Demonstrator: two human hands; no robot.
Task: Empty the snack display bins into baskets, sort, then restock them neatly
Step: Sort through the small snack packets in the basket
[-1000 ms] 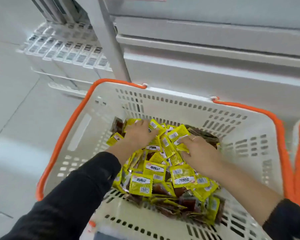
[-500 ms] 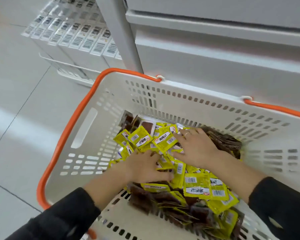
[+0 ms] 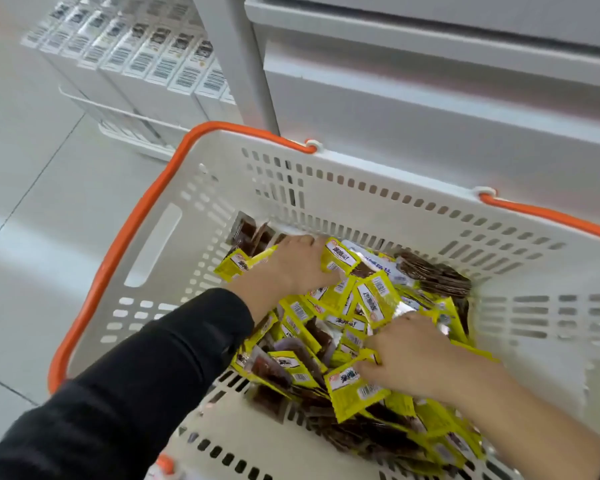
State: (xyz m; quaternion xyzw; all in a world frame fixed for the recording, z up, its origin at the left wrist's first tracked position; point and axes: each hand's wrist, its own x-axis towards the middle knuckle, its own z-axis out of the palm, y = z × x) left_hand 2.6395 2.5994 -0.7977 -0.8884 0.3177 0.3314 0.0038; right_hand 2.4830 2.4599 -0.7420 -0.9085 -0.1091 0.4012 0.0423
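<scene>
A white basket (image 3: 326, 188) with orange handles (image 3: 118, 251) stands on the floor before a white shelf unit (image 3: 430, 98). Inside lies a heap of yellow snack packets (image 3: 371, 299) mixed with dark brown ones. The left hand (image 3: 291, 268) presses flat on the heap, grip released. The right hand (image 3: 413, 355) has its fingers curled among the packets; whether its grip holds one, I cannot tell.

The head camera looks steeply down, close over the basket (image 3: 343, 202), facing the shelving (image 3: 430, 109).

snack packets (image 3: 340, 327) heaped in basket (image 3: 160, 244), basket on floor (image 3: 32, 188) before shelving unit (image 3: 430, 109)
</scene>
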